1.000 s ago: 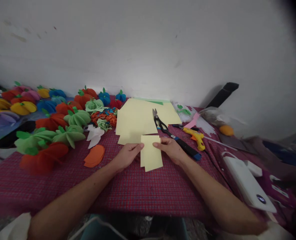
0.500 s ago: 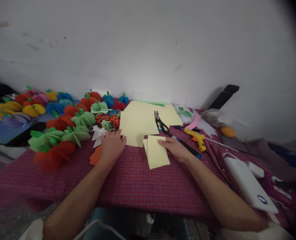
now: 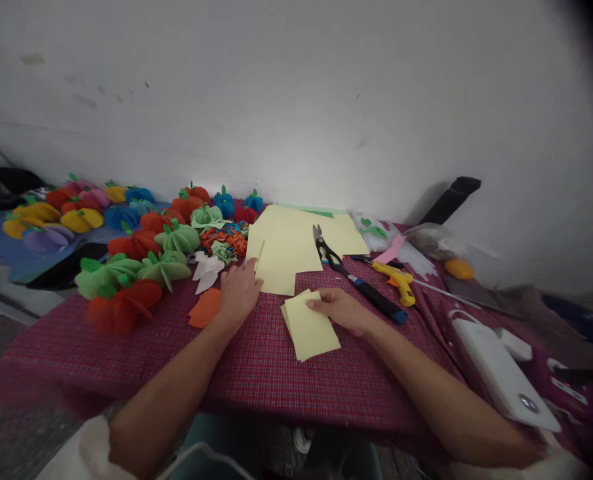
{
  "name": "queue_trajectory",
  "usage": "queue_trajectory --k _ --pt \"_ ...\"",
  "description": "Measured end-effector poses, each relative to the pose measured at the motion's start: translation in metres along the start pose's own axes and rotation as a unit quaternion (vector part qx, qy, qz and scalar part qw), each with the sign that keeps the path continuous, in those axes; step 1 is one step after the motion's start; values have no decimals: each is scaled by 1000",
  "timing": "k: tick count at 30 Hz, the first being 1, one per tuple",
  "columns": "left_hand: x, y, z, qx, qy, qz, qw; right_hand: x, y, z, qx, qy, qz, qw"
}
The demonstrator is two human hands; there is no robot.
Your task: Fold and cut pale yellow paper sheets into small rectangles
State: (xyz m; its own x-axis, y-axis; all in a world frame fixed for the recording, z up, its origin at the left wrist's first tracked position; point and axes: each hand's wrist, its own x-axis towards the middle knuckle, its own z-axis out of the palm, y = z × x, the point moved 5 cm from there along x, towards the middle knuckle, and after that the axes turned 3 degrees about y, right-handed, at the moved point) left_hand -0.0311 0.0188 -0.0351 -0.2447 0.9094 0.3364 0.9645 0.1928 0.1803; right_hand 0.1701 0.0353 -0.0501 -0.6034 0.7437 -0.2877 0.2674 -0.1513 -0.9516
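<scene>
Craft workspace: scissors (image 3: 333, 255), glue gun (image 3: 397, 279)

Table covered in red checked cloth (image 3: 286, 390). On it: large pale yellow sheets (image 3: 281, 233), orange cutouts (image 3: 205, 309), white scraps (image 3: 208, 269), mixed scrap pile (image 3: 231, 239), pumpkin-shaped crafts (image 3: 133, 245), yellow glue gun (image 3: 400, 280), white device (image 3: 499, 370).

At least two small pale-yellow rectangular paper cards (image 3: 312, 328) can be counted. Among the ribbed, pumpkin-shaped pieces, four pale-green ones (image 3: 177, 238), four deep-blue ones (image 3: 121, 217), about four yellow ones (image 3: 82, 220), two pink ones (image 3: 95, 198) and one lilac one (image 3: 49, 238) are seen; the overlapping red-orange ones (image 3: 133, 245) cannot be counted surely. One pair of black-handled metal scissors (image 3: 329, 253), one yellow plastic glue gun (image 3: 399, 280) and one white rectangular device (image 3: 503, 373) are shown.
</scene>
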Motion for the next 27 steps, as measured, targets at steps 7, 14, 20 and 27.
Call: queue_trajectory --k 7,14,20,27 --pt "0 7 1 -20 -15 -1 1000 -9 -19 -32 45 97 -7 994" --pt "2 39 -6 -145 -22 -7 989 -2 4 -63 31 127 6 991" --pt "16 34 1 -350 -29 -89 932 2 19 -72 -13 134 1 991" --pt "45 -1 -2 -497 31 -154 853 -7 14 -53 92 39 47 994"
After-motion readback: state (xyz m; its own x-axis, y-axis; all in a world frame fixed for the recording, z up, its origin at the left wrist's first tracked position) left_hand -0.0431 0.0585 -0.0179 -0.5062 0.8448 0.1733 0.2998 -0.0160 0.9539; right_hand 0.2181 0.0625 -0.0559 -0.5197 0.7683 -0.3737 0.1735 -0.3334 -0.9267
